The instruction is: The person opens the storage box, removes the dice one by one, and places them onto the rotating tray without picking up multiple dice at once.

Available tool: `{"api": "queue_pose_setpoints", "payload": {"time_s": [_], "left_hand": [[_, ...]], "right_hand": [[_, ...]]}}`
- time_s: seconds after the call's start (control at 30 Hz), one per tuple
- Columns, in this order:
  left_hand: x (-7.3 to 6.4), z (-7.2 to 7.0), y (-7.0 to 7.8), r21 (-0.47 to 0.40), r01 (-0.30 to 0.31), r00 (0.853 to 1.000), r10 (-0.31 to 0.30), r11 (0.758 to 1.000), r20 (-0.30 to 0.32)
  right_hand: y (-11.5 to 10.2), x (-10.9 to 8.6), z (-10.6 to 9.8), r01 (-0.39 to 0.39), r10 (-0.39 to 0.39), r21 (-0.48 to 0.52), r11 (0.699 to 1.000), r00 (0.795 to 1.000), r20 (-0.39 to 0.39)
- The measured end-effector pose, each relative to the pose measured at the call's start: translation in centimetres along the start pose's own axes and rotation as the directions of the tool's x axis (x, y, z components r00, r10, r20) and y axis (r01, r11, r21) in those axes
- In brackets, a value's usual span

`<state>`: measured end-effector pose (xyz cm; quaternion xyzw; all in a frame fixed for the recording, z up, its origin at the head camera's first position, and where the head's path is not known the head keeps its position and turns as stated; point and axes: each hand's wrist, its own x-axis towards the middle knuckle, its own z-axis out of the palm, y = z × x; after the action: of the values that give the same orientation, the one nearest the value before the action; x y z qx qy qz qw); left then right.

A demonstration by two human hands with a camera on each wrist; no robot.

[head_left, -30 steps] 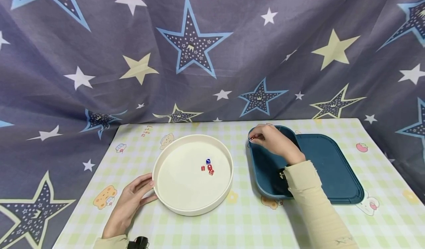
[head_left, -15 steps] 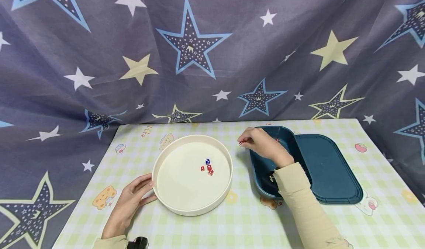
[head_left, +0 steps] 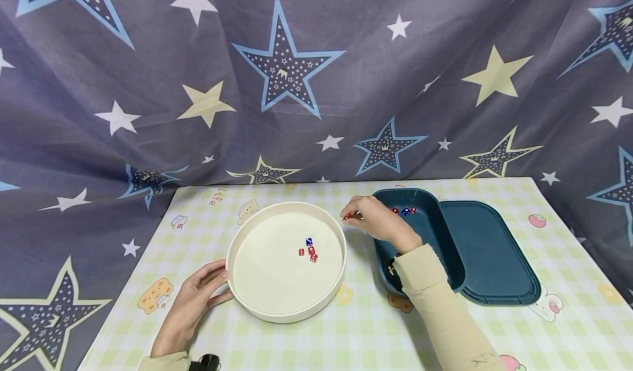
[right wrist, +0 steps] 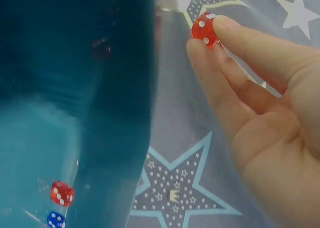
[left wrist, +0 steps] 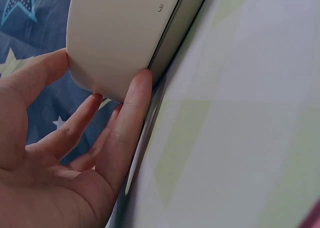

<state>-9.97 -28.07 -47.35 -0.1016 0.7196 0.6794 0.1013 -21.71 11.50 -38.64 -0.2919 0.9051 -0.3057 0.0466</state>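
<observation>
My right hand (head_left: pixel 373 220) pinches a red die (right wrist: pixel 205 29) with white pips between thumb and fingertips. It is just right of the round cream tray (head_left: pixel 267 317), over the gap beside the dark teal box (head_left: pixel 447 255). Inside the tray lie a blue die (head_left: pixel 309 242) and three red dice (head_left: pixel 311 251). My left hand (head_left: pixel 195 305) touches the tray's left outer wall with its fingertips, fingers fairly straight in the left wrist view. In the box, a red die (right wrist: pixel 62 193) and a blue die (right wrist: pixel 56 219) show; my right forearm hides part of the inside.
A flat teal lid (head_left: pixel 499 255) lies against the box's right side. A checked cloth (head_left: pixel 306 349) with printed cartoons covers the table. Behind its back edge hangs a dark curtain (head_left: pixel 346 85) with stars.
My right hand has moved left from above the box toward the tray's right rim, carrying the red die. Dice in the box have come into view. My left hand and the tray stay put.
</observation>
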Motion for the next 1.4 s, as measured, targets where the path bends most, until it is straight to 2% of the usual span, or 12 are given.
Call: {"api": "queue_pose_setpoints", "payload": {"time_s": [0.3,0.57,1.1,1.4], "left_hand": [[-0.1,0.1,0.0,-0.003,0.014,1.0,-0.014,1.0,-0.001],[-0.1,0.1,0.1,-0.005,0.023,1.0,-0.023,1.0,-0.003],[0.0,0.0,0.2,0.01,0.018,1.0,-0.018,1.0,-0.006],[0.0,0.1,0.1,0.004,0.018,1.0,-0.018,1.0,0.002]], "right_hand": [[-0.9,0.5,1.1,-0.01,0.01,-0.012,1.0,0.999,0.038],[-1.2,0.6,1.6,0.033,-0.032,-0.022,0.999,0.999,0.04],[-3.0,1.5,1.1,0.044,-0.038,-0.074,0.996,0.996,0.078],[-3.4,2.1,1.9,0.109,-0.098,-0.111,0.988,0.99,0.102]]}}
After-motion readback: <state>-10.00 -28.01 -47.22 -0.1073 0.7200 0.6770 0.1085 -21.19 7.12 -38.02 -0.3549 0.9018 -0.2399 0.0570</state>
